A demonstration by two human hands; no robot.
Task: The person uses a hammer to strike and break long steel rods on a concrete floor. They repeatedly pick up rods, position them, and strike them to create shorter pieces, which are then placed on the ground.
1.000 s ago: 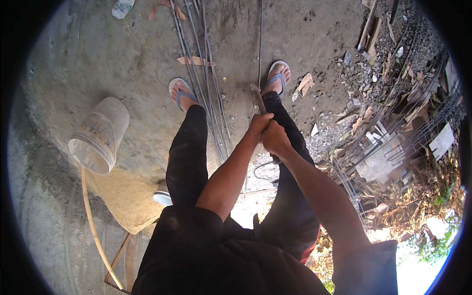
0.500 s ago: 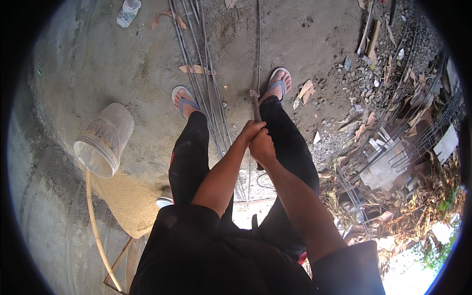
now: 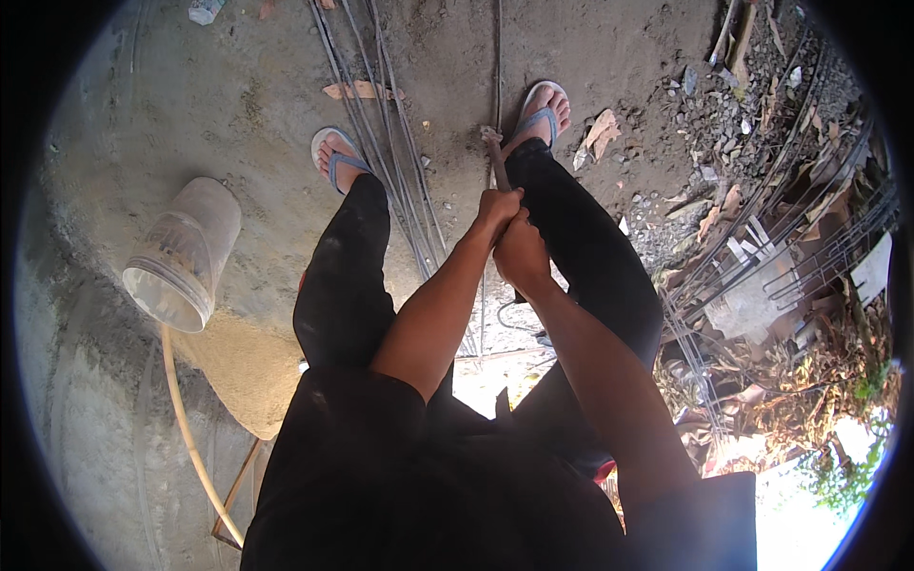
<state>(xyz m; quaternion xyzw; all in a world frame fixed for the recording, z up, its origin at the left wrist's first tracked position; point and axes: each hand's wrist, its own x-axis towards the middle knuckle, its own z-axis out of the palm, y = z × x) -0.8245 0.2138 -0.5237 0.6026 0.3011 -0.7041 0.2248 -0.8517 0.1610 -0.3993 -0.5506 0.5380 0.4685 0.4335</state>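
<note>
My left hand [image 3: 500, 206] is closed around a metal bar [image 3: 500, 172] that looks like a rebar bending bar. Just behind it my right hand [image 3: 523, 253] is wrapped around the bar's nearer part, the two hands touching. The bar's thicker far end [image 3: 490, 135] meets a thin steel rod [image 3: 498, 67] running away along the ground. How the two engage is too small to tell. Both hands are between my knees, and the bar's far end lies close to my right foot [image 3: 543, 116]. My left foot [image 3: 339, 160] is beside several long rods [image 3: 388, 109].
A white plastic bucket [image 3: 187, 249] lies on its side at left, near a sand pile [image 3: 249, 366] and a pale curved pole [image 3: 184, 428]. On the right are bent steel rods [image 3: 795, 276], pale flat scraps [image 3: 752, 303], gravel and dry leaves. A brown leaf [image 3: 602, 133] lies by my right foot.
My knees have spread wider, and the view has shifted so that feet, rods and bucket appear higher. Both hands keep their hold on the bar, which leans slightly more.
</note>
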